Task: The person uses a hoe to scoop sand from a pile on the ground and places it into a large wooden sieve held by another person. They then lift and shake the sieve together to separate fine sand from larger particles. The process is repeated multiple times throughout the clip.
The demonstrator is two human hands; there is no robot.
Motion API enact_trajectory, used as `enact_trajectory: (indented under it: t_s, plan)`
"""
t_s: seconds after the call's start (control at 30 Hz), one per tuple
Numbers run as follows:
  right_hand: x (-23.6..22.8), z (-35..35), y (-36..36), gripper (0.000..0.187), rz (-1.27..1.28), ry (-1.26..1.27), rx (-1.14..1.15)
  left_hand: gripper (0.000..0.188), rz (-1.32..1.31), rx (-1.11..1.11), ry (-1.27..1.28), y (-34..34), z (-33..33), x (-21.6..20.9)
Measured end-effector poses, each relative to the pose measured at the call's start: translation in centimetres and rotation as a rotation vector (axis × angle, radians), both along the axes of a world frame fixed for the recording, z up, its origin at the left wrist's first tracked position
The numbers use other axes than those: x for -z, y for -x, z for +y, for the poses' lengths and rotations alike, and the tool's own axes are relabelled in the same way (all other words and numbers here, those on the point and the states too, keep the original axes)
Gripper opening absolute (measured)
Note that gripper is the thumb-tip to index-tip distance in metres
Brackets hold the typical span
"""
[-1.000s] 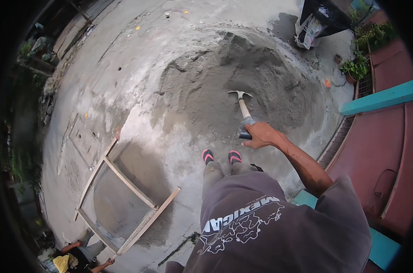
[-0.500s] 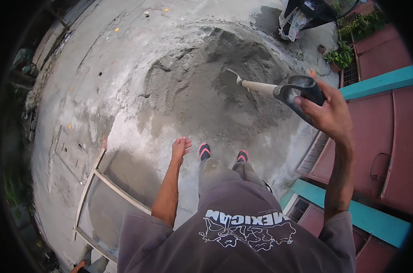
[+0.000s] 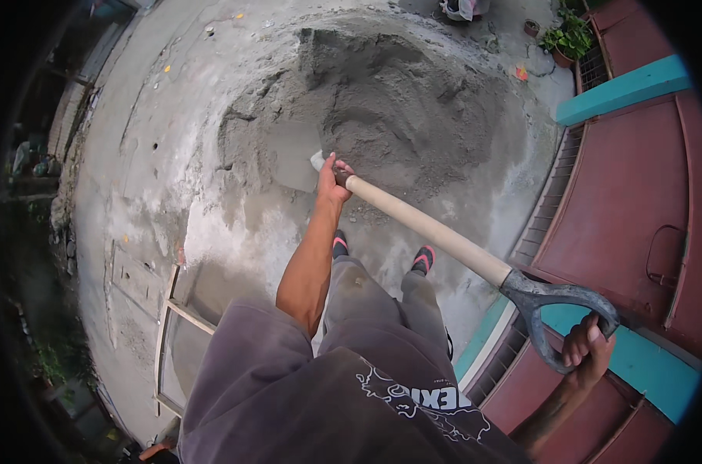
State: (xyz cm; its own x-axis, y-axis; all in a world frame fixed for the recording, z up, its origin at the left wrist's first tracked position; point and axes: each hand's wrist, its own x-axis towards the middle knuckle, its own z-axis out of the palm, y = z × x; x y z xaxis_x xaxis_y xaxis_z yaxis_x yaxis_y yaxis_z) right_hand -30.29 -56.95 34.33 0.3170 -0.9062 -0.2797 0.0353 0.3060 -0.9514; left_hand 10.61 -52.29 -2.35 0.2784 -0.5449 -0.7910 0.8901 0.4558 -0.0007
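Note:
A shovel [image 3: 428,228] with a pale wooden shaft and a dark D-shaped handle slants across in front of me. My right hand [image 3: 589,346] is closed round the grip of that handle, low at the right. Far down the shaft, close to the blade, my left hand [image 3: 334,176] wraps round the shovel. The grey blade [image 3: 295,155] blends with the material around it, so whether it carries a load is hard to make out. Beyond my feet spreads a broad heap of grey, sand-like mix [image 3: 397,100], hollowed in its middle.
A wooden-framed screen [image 3: 190,315] lies at the lower left, beside my left side. Along the right runs a dark red gate [image 3: 614,209] with turquoise beams. A potted plant [image 3: 566,45] stands at the far right. Part of another person [image 3: 157,448] shows at the bottom left.
My left hand, free before, has taken hold of the shovel's lower shaft. My right hand has drawn the handle down and back toward me, and the blade has shifted left.

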Motion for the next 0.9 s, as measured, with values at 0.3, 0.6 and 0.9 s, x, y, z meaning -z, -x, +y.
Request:
enact_trajectory:
  t_s: [0.3,0.6,0.9]
  plan:
    - [24.9,18.6,26.9,0.007,0.434,-0.677,0.652,0.019,0.080,0.487,-0.452,25.7,4.1,16.3]
    - [22.2,19.7,26.7,0.018,1.022,-0.654,1.183,0.018,0.557,0.958,-0.323,50.2,7.2,12.9]
    - [50.7,7.3,7.1,0.027,0.561,-0.627,0.761,0.018,-0.040,0.670,-0.544,6.3,-5.1,39.1]
